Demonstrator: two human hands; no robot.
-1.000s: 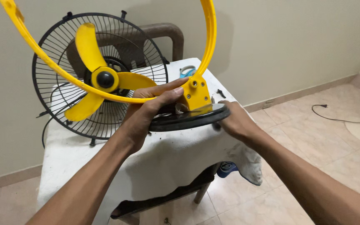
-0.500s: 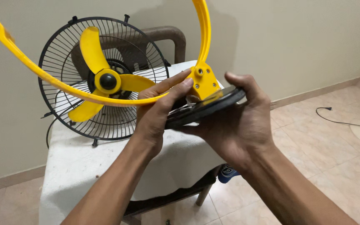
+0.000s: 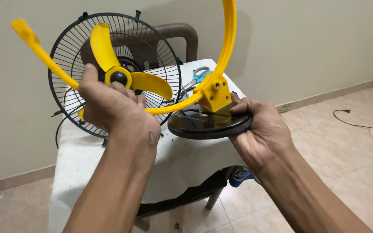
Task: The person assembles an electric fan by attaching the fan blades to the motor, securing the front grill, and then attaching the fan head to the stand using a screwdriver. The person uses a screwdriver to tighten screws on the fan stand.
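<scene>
Two hands hold one piece: left hand (image 3: 109,101) grips the yellow bracket (image 3: 182,103), right hand (image 3: 262,127) clasps its black base (image 3: 203,125)

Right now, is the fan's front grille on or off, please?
Off: the yellow blades stand bare before the rear black grille.

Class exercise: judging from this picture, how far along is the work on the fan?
Done: yellow bracket sits on black base. In hand: left hand grips the bracket's arm, right hand holds the base. Left: fan head, front uncovered, stands apart on the white cloth.
</scene>
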